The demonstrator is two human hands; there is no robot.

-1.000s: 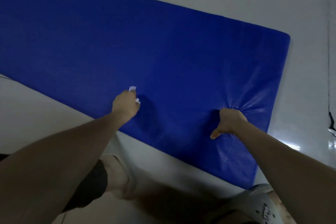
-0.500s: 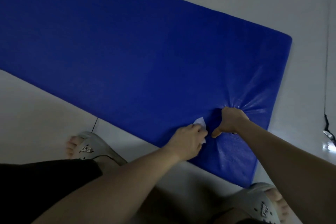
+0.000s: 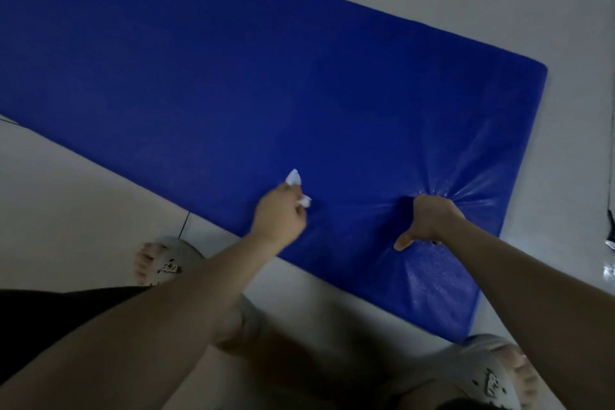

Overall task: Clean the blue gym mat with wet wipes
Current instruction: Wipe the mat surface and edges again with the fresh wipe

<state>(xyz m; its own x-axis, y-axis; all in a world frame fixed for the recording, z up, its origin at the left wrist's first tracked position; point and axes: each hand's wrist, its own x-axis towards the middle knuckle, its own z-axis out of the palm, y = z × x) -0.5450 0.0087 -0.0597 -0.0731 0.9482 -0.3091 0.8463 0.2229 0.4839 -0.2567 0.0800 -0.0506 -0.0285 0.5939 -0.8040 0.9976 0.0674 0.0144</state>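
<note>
Wiping is the step in hand, by my reading: the left hand (image 3: 279,218) pinches a crumpled white wet wipe (image 3: 294,177) between curled fingers and thumb, two tufts of it poking out past the knuckles, and it sits on the blue gym mat (image 3: 233,76) close to the mat's near long edge. The mat lies flat on the pale tiled floor (image 3: 66,210), its short right-hand end close to the person's feet. The right hand (image 3: 429,221) is balled, fingers curled under and thumb sticking out, knuckles pressed into the mat not far from that short end, so that creases fan out from it across the glossy cover. It appears to hold nothing, though I cannot tell whether it bunches any of the cover. To do the stroke well, I would use that fist as the anchor so the mat does not slide on the tiles. I would spread more of the wipe flat against the surface instead of dragging a small wad, and work in overlapping passes from the near edge toward the far one. The sheen near the short end suggests damp there, while the long stretch to the left looks duller and probably needs covering. Counted: one mat, one wipe, two hands, two grey slippers (image 3: 176,260), and no pack of wipes in view.
</note>
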